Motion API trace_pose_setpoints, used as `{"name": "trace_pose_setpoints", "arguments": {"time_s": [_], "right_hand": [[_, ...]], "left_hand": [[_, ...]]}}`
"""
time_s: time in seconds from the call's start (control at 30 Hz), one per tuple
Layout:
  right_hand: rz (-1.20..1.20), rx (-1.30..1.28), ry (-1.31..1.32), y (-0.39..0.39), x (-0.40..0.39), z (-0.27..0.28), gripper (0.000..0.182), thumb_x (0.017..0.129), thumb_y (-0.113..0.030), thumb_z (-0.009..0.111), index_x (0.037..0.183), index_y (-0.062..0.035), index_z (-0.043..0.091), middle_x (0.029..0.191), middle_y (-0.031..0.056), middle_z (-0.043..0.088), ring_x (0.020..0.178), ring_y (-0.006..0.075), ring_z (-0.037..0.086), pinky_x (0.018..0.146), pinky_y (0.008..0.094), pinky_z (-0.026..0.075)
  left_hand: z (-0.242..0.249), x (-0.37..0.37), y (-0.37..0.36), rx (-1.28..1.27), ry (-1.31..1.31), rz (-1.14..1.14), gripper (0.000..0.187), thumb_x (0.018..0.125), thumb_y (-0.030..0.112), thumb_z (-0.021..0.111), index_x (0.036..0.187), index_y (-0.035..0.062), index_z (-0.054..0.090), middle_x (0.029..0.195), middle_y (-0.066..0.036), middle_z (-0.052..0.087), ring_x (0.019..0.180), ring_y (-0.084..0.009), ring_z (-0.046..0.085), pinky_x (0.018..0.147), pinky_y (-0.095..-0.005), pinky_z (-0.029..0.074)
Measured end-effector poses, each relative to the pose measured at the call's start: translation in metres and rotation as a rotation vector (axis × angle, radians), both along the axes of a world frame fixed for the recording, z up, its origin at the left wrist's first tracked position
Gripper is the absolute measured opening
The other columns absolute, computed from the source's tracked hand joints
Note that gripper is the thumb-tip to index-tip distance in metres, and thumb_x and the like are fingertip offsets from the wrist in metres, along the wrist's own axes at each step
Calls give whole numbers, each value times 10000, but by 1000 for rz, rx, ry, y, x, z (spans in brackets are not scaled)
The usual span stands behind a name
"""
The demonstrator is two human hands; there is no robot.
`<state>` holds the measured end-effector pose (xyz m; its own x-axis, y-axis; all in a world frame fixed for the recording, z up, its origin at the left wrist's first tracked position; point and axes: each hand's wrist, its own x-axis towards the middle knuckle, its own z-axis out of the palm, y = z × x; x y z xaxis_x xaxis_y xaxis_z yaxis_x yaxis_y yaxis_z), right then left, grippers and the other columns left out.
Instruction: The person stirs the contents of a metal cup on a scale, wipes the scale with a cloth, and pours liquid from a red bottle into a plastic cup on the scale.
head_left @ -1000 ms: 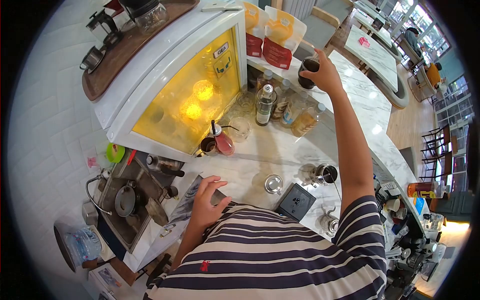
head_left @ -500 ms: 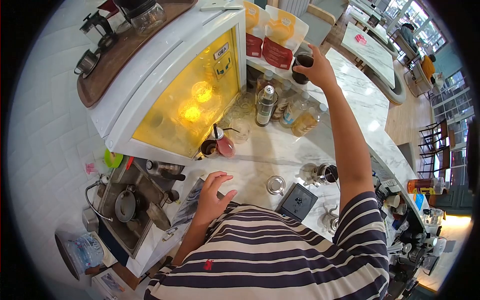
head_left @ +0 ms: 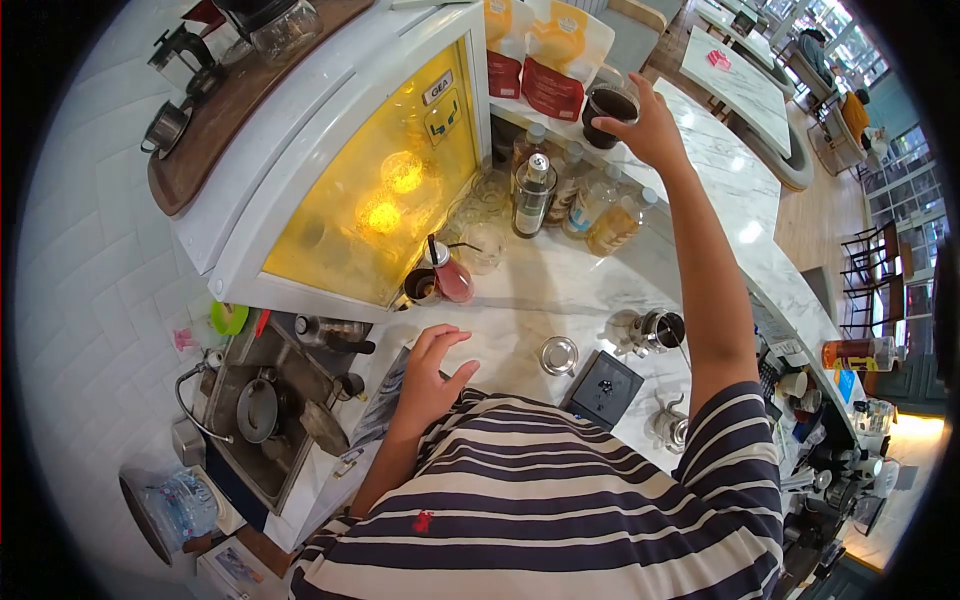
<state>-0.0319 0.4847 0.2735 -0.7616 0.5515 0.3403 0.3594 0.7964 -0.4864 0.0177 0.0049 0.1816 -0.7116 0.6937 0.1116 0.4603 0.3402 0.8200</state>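
Observation:
A glass of dark drink (head_left: 603, 134) stands on the raised marble ledge, beside the standing pouches (head_left: 556, 62). My right hand (head_left: 655, 128) is at its right side with fingers spread; the thumb overlaps the glass and the index finger is raised away from the rim. My left hand (head_left: 428, 385) hovers over the lower counter near my body, thumb and fingers apart, holding nothing. Closest to it are a bottle of pink drink (head_left: 455, 283) with a dark straw and a round metal lid (head_left: 558, 356).
Several bottles (head_left: 600, 215) and a can in a glass (head_left: 533, 195) line the foot of the ledge. A black scale (head_left: 606, 389), a metal pot of dark liquid (head_left: 660, 331) and a kettle (head_left: 672, 428) are at right. A yellow-lit cabinet (head_left: 370, 200) and a sink (head_left: 290, 470) are left.
My right hand's fingers have opened from around the glass and shifted slightly right; the glass stays on the ledge. My left hand keeps nearly the same pose. The view has shifted slightly.

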Motion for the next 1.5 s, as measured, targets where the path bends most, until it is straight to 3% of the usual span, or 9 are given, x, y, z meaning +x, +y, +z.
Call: {"name": "trace_pose_setpoints", "arguments": {"time_s": [0.27,0.4,0.6,0.73,0.8,0.87,0.97,1.1,1.5], "right_hand": [[14,6,-96,-18,99,31,918,820,-548,848,1547,-138,465,1376,270,622,1292,444,602,1063,493,499],[122,164,-157,-51,184,62,681,940,-360,780,1526,-163,494,1396,239,630,1308,411,595,1081,457,487],[-193,-157,-163,-80,329,73,549,1001,-320,716,1486,-123,551,1362,178,669,1260,307,638,1077,412,479],[-476,-552,39,-63,453,-4,504,1080,-386,578,1528,-161,528,1396,92,659,1241,199,621,1018,388,482],[-642,-636,217,-92,484,-40,430,1090,-313,585,1474,-120,581,1299,74,710,1109,145,653,887,282,506],[-671,-807,403,-117,520,-86,429,1095,-316,580,1476,-117,573,1323,94,702,1166,203,678,940,347,537],[-783,-854,940,-164,525,-148,399,1093,-212,577,1457,-56,532,1334,155,682,1175,255,680,958,410,551],[-909,-994,1154,-227,485,-205,370,1050,-139,621,1396,-45,531,1274,177,694,1097,273,718,929,387,561],[-419,-1333,426,-276,414,-220,301,1035,-162,626,1299,-18,611,1118,107,740,987,165,701,824,301,529]], "left_hand": [[-6,1,13,17,80,-112,428,837,183,842,1219,49,702,1251,-158,635,1182,-351,622,1019,-427,495],[2,6,17,-4,66,-185,433,834,133,828,1237,51,694,1278,-161,639,1209,-343,624,1044,-403,491],[-3,20,23,21,35,-305,434,844,131,821,1250,53,692,1281,-153,638,1153,-313,643,1011,-391,510],[-7,38,35,19,-46,-388,422,858,154,828,1248,58,697,1261,-141,638,1144,-303,645,1007,-392,516],[-7,48,44,25,-89,-435,423,864,167,828,1253,66,697,1259,-128,640,1124,-280,644,976,-383,512],[-9,57,54,35,-122,-479,434,868,176,818,1272,78,692,1278,-108,644,1072,-225,643,912,-361,505],[-13,76,71,56,-147,-536,438,874,182,817,1280,84,687,1275,-91,647,1065,-207,644,876,-342,487],[-18,106,90,46,-161,-611,433,883,186,812,1283,85,682,1278,-84,649,1060,-205,647,877,-345,486],[-42,162,58,-20,-211,-445,376,906,169,787,1259,78,694,1248,-95,663,1032,-215,655,895,-352,505]]}}
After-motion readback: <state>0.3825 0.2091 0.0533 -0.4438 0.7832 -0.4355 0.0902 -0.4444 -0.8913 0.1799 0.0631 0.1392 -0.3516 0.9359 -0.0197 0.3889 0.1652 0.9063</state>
